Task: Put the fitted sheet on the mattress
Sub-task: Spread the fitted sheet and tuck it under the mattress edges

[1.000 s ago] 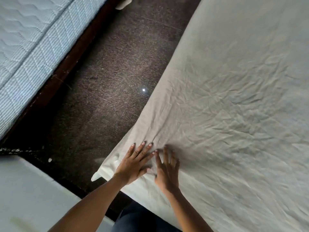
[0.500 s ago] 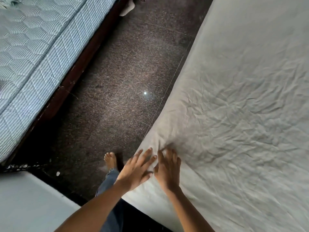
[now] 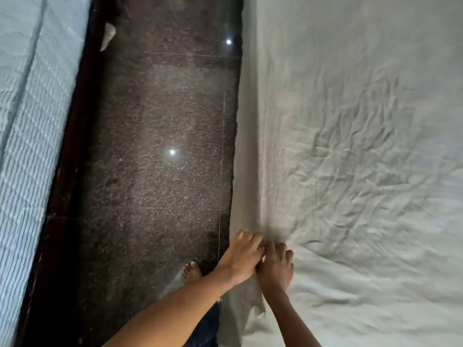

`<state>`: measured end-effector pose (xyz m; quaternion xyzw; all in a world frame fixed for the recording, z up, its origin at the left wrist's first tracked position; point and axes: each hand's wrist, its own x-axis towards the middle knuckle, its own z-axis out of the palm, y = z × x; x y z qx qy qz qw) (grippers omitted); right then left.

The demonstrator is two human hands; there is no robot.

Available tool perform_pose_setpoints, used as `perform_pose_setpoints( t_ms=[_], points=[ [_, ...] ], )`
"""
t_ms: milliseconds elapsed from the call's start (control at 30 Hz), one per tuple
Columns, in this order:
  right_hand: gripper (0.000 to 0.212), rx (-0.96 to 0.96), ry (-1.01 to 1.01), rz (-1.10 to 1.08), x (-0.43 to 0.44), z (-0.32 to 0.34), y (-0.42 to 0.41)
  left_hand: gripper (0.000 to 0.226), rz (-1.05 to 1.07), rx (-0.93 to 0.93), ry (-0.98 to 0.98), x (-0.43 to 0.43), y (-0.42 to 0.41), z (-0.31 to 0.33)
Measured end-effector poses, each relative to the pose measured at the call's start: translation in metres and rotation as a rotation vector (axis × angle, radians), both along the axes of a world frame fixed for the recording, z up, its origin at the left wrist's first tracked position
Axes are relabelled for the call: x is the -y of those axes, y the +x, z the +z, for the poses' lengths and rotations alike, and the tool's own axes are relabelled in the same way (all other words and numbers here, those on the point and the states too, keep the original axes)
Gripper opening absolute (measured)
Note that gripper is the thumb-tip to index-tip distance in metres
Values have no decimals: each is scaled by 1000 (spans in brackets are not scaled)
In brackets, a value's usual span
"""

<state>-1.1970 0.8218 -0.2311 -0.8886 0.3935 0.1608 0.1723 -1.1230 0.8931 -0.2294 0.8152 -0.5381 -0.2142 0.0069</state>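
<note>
Your left hand [image 3: 241,256] and right hand [image 3: 276,266] grip wrinkled pale fitted sheet [image 3: 350,171] at its edge; speckled glossy dark floor [image 3: 162,121] alongside.

One left hand [image 3: 241,256], one right hand [image 3: 275,267], one fitted sheet [image 3: 350,146], one foot [image 3: 191,271], one quilted mattress [image 3: 27,146]

No readable text, label, brand, number or sign shows anywhere

left hand [image 3: 241,257] touching right hand [image 3: 275,267] | fingers [image 3: 248,238] curled into fitted sheet [image 3: 350,146] edge | foot [image 3: 191,271] on floor [image 3: 162,116]
</note>
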Motion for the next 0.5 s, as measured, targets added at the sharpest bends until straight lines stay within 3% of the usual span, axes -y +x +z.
perform_pose_setpoints(
  t_ms=[100,333,500],
  points=[
    [37,-32,100,-128,-11,1,-13,30,-120,-5,-17,9,7,4],
    [51,-24,85,-266,-25,5,-49,58,-350,56,-38,15,-21,4],
    [38,-78,1,-78,-36,4,-78,61,-345,32,-46,16,-42,0]
  ],
)
